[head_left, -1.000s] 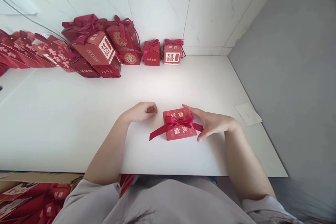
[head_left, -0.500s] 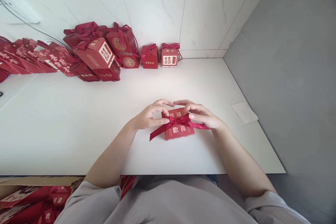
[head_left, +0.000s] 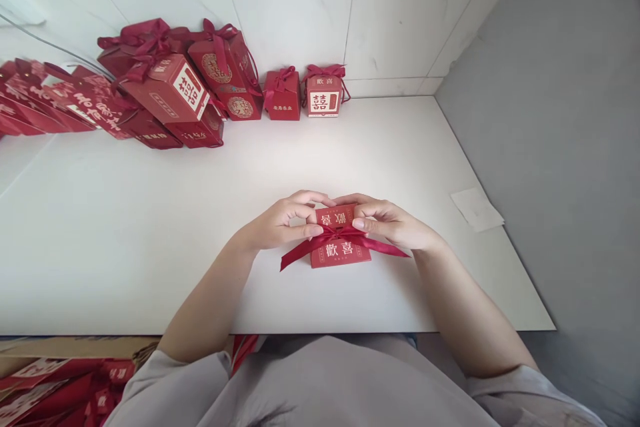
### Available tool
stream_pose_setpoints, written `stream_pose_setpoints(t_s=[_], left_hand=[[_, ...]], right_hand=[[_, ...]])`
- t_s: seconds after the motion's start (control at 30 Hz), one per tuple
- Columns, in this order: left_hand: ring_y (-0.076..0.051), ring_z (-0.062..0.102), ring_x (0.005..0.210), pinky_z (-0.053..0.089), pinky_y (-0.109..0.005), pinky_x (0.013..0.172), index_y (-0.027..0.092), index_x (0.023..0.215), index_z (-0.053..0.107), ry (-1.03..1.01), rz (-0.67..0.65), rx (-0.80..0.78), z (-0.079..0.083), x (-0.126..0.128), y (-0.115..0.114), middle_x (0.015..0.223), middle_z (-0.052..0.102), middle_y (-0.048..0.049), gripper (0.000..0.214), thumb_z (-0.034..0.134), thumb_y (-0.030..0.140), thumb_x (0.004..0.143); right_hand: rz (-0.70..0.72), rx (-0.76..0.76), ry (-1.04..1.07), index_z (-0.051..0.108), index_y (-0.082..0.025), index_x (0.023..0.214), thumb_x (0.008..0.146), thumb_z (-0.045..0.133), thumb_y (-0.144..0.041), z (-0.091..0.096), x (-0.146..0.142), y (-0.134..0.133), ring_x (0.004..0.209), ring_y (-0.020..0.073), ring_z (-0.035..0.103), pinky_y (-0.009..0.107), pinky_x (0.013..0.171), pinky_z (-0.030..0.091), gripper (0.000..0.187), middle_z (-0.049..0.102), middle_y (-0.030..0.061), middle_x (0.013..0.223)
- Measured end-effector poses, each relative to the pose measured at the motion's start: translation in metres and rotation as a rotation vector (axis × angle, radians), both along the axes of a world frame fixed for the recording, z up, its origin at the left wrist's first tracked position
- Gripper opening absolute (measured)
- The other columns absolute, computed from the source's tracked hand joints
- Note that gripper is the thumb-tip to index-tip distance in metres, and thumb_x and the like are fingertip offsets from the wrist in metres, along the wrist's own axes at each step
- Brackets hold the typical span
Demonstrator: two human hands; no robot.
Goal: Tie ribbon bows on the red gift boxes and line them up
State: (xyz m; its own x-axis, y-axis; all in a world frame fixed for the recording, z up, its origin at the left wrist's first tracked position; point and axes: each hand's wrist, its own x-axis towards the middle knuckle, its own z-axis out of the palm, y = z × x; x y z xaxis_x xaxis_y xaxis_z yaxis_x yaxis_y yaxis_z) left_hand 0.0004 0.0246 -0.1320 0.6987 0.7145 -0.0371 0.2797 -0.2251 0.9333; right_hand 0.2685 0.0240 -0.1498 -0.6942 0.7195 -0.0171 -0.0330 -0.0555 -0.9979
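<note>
A red gift box (head_left: 342, 255) with pale printed characters stands on the white table in front of me. Across its top lies a dark red ribbon (head_left: 300, 250) tied in a bow, its two tails hanging out to either side. My left hand (head_left: 287, 221) pinches the bow's left loop between thumb and index finger. On the other side, my right hand (head_left: 385, 221) pinches the right loop the same way. The remaining fingers of both hands arch over the box's far edge, where their tips meet or nearly meet.
Several ribboned red boxes (head_left: 190, 97) are stacked at the back left, and two single boxes, one plain red (head_left: 283, 97) and one with a white label (head_left: 324, 99), stand by the wall. Red bags (head_left: 35, 97) lean farther left. A white paper (head_left: 477, 209) lies at the right edge.
My right thumb and fingers have closed on the right loop. The right ribbon tail now hangs lower and free of the hand. The view has shifted slightly.
</note>
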Motion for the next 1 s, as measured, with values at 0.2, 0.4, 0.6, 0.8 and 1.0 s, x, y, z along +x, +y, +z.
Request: stream_pose_setpoints(t_s=[0.2,0.4,0.6,0.8,1.0], left_hand=[[-0.026,0.044,0.136,0.037,-0.041,0.115,0.019,0.082,0.071,0.074,-0.016,0.077,0.010,-0.001,0.000,0.140,0.054,-0.0081,0.022,0.061,0.034,0.094],[-0.026,0.047,0.133,0.039,-0.041,0.114,0.019,0.082,0.072,0.077,-0.006,0.077,0.010,-0.002,0.001,0.138,0.056,-0.0077,0.021,0.062,0.034,0.094],[-0.025,0.052,0.128,0.043,-0.038,0.109,0.017,0.075,0.067,0.028,-0.012,0.011,0.004,-0.004,0.005,0.139,0.054,-0.0087,0.028,0.061,0.036,0.094],[-0.024,0.056,0.124,0.045,-0.036,0.107,0.016,0.074,0.065,-0.025,-0.020,-0.024,0.000,-0.005,0.007,0.137,0.054,-0.0085,0.028,0.063,0.035,0.093],[-0.026,0.056,0.123,0.044,-0.039,0.108,0.015,0.068,0.061,-0.082,-0.031,-0.121,-0.007,-0.005,0.010,0.135,0.054,-0.0091,0.034,0.064,0.038,0.092]], right_hand=[[0.035,0.081,-0.080,0.076,-0.024,0.090,0.098,0.057,-0.043,0.005,0.004,0.000,0.116,0.0250,0.060,0.043,0.103,0.047,0.028,0.057,0.0058,0.137],[0.034,0.114,-0.101,0.076,-0.024,0.091,0.099,0.056,-0.042,0.008,0.005,0.000,0.117,0.0249,0.060,0.043,0.106,0.045,0.028,0.058,0.0061,0.135],[0.047,0.050,-0.066,0.073,-0.021,0.083,0.099,0.057,-0.041,0.007,0.006,0.002,0.117,0.0246,0.060,0.042,0.104,0.046,0.030,0.056,0.0064,0.136],[0.064,0.028,-0.014,0.066,-0.018,0.075,0.098,0.059,-0.040,0.004,0.006,0.004,0.114,0.0234,0.060,0.041,0.101,0.048,0.033,0.055,0.0079,0.135],[0.082,0.033,0.027,0.067,-0.019,0.076,0.098,0.059,-0.041,-0.008,0.004,0.010,0.117,0.0244,0.060,0.042,0.102,0.046,0.032,0.054,0.0071,0.139]])
